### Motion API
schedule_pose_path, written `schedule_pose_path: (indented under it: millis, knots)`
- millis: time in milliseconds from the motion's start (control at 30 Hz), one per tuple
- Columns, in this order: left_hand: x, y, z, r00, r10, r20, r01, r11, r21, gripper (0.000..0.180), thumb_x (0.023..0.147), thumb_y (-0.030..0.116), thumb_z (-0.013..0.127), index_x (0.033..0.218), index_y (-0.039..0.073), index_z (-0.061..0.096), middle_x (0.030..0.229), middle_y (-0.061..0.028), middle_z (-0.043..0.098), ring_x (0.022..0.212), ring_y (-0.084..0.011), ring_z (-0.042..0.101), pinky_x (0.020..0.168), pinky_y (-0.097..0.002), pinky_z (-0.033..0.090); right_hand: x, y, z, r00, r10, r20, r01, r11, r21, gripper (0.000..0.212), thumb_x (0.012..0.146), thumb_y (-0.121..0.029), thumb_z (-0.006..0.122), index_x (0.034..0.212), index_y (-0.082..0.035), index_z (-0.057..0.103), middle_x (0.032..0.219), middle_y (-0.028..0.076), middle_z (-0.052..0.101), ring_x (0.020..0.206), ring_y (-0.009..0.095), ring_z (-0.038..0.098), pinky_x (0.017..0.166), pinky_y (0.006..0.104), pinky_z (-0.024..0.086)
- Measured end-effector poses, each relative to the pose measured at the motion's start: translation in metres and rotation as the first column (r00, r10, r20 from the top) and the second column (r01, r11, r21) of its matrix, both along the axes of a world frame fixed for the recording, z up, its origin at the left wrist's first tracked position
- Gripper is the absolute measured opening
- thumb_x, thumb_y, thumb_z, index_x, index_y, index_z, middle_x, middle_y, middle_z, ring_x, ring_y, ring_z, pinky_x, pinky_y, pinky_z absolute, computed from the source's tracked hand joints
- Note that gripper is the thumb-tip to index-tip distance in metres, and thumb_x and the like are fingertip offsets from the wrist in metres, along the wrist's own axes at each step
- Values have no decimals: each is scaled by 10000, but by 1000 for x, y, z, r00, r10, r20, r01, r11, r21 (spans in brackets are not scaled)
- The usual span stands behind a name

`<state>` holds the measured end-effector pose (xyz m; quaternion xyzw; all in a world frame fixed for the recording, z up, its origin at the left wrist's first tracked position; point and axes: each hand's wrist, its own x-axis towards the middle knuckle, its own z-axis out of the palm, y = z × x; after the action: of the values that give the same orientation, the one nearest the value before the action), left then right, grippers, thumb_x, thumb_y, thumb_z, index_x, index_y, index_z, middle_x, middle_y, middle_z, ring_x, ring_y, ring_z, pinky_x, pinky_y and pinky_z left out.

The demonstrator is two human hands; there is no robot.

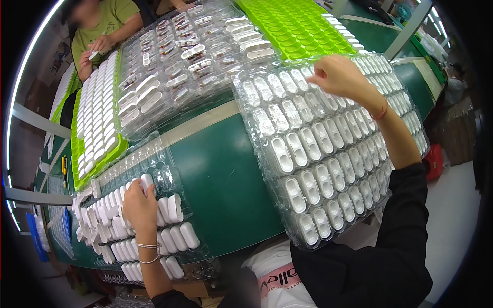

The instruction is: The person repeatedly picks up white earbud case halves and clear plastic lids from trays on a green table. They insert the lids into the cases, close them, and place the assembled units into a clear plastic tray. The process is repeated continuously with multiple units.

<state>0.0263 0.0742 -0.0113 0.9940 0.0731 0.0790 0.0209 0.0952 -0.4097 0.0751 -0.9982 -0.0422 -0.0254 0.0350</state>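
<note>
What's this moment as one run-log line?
left hand: at white oblong case, grip unclear | right hand: over clear plastic tray of open white cases, grip unclear

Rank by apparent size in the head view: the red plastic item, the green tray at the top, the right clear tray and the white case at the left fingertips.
1. Right clear tray
2. Green tray, cut off by the top edge
3. Red plastic item
4. White case, partly hidden by the left hand

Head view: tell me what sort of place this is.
Probably a factory assembly workshop: a green worktable holds a clear tray of white cases in rows, a bright green moulded tray lies beyond it, and a co-worker handles a small white piece.
</note>
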Motion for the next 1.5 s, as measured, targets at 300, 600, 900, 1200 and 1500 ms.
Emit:
schedule_pose_path:
  millis: [300, 600, 900, 1200, 1500]
  knots:
    - [7, 0, -1, 986, -40, 160, 43, 999, -13, 442, 828, 109, 672, 1238, -17, 562, 1001, -172, 654, 922, -351, 621, 790, -403, 494, -32, -19, -23, 983, 57, 174, -121, 915, 385, 228, 784, -201, 702, 731, -6, 597, 706, 88, 606, 675, 205, 575, 631, 346, 456]
    - [-16, -50, 37, 967, -222, 123, 163, 173, -971, 342, 973, 75, 555, 1276, -76, 503, 1133, -120, 636, 1014, -140, 610, 878, -283, 496, -42, 109, -9, 882, 449, -145, 80, 161, 984, 238, 942, -153, 627, 1079, 37, 670, 896, 104, 703, 802, 125, 666, 691, 261, 572]
    - [-45, -101, 57, 934, -350, 69, -18, -239, -971, 416, 922, 70, 646, 1283, -66, 492, 1190, -133, 614, 1105, -180, 594, 964, -316, 466, -64, 147, -28, 903, 428, 28, -118, 185, 976, 150, 880, -73, 692, 986, 32, 695, 894, 106, 709, 698, 83, 652, 585, 211, 489]
    - [-46, -111, 50, 941, -322, 106, 17, -265, -964, 412, 915, 34, 643, 1283, -57, 482, 1201, -150, 615, 1125, -196, 598, 965, -329, 485, -74, 151, -29, 848, 510, 144, -266, 175, 948, 276, 829, 40, 695, 1101, -1, 673, 1137, 132, 629, 1014, 189, 664, 789, 259, 595]
    - [-53, -111, 49, 942, -314, 117, 31, -267, -963, 407, 913, 39, 649, 1269, -60, 477, 1180, -158, 618, 1106, -199, 608, 952, -322, 494, -76, 154, -37, 824, 482, 299, -421, 165, 892, 263, 796, -20, 736, 1051, -13, 674, 1056, 101, 659, 873, 187, 682, 742, 306, 613]
